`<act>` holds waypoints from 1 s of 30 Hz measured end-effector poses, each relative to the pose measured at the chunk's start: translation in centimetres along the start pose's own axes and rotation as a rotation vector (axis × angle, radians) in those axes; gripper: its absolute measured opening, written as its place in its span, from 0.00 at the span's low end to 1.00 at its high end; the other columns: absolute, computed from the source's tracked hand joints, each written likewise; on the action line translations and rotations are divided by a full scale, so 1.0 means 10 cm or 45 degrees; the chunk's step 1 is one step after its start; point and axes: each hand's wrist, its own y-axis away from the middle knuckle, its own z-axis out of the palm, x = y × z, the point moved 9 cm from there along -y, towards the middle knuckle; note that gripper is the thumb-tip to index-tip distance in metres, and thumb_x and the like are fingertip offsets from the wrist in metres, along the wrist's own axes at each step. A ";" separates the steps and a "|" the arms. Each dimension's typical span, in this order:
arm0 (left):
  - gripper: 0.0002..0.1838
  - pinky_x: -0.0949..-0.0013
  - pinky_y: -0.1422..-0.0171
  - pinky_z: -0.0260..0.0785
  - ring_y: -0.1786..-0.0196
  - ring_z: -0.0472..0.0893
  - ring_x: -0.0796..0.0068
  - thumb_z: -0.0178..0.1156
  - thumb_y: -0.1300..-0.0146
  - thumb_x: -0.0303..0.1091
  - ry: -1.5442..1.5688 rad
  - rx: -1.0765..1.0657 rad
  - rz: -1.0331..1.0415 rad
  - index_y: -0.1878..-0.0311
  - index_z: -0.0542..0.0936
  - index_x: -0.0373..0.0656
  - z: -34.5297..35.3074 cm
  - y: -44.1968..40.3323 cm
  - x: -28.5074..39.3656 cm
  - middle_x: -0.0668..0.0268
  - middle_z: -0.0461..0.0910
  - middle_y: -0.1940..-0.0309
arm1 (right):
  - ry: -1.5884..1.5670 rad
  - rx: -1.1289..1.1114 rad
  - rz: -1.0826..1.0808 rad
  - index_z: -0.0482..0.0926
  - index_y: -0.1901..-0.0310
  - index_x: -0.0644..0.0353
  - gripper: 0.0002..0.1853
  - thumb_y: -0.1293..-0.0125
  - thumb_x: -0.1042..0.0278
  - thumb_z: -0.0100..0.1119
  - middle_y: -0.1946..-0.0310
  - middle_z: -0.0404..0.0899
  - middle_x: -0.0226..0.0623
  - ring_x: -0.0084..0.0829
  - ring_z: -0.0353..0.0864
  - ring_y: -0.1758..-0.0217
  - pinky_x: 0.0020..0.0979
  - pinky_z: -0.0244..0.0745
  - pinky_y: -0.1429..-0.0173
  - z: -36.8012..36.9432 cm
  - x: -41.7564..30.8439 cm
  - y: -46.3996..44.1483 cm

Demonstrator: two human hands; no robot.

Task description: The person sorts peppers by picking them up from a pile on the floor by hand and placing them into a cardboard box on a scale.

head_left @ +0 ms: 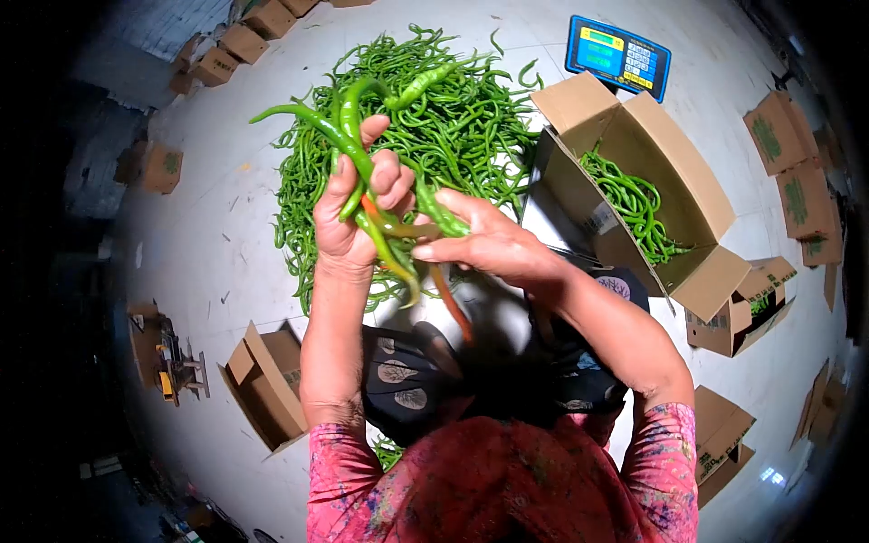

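Note:
My left hand (358,204) is closed around a bunch of long green chili peppers (337,133), whose curved ends stick out above and below the fist. Some in the bunch show orange and red. Close beside it, my right hand (480,237) pinches a green pepper (438,210) between thumb and fingers. A reddish pepper (450,303) hangs below the two hands; which hand holds it, if either, I cannot tell. Behind the hands a large heap of green chili peppers (471,118) spreads over the floor.
To the right, an open cardboard box (665,154) holds green peppers, beside a blue scale display (620,59). Another open box (264,385) stands at left near a small yellow-and-black device (172,371). More boxes (792,172) line the edges of the pale floor (217,235).

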 end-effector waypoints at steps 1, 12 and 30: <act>0.28 0.72 0.67 0.64 0.68 0.69 0.74 0.56 0.31 0.43 -0.060 0.071 0.005 0.33 0.63 0.41 -0.06 0.02 0.04 0.66 0.70 0.70 | 0.062 0.001 0.053 0.73 0.54 0.60 0.17 0.43 0.69 0.67 0.61 0.77 0.28 0.20 0.73 0.57 0.25 0.69 0.51 -0.03 -0.01 0.03; 0.27 0.75 0.57 0.72 0.63 0.79 0.75 0.61 0.36 0.36 -0.797 0.355 0.108 0.37 0.66 0.36 -0.40 0.10 0.40 0.61 0.79 0.65 | -0.125 0.290 -0.027 0.73 0.52 0.58 0.17 0.42 0.70 0.65 0.63 0.78 0.30 0.14 0.70 0.71 0.16 0.65 0.66 -0.54 -0.16 0.24; 0.20 0.62 0.47 0.73 0.53 0.82 0.54 0.63 0.39 0.33 -2.100 -0.278 -0.176 0.44 0.76 0.36 0.20 0.12 -0.44 0.52 0.81 0.53 | -0.456 0.423 -0.201 0.74 0.54 0.59 0.14 0.37 0.67 0.65 0.68 0.78 0.26 0.10 0.68 0.76 0.13 0.62 0.74 -0.89 -0.19 0.26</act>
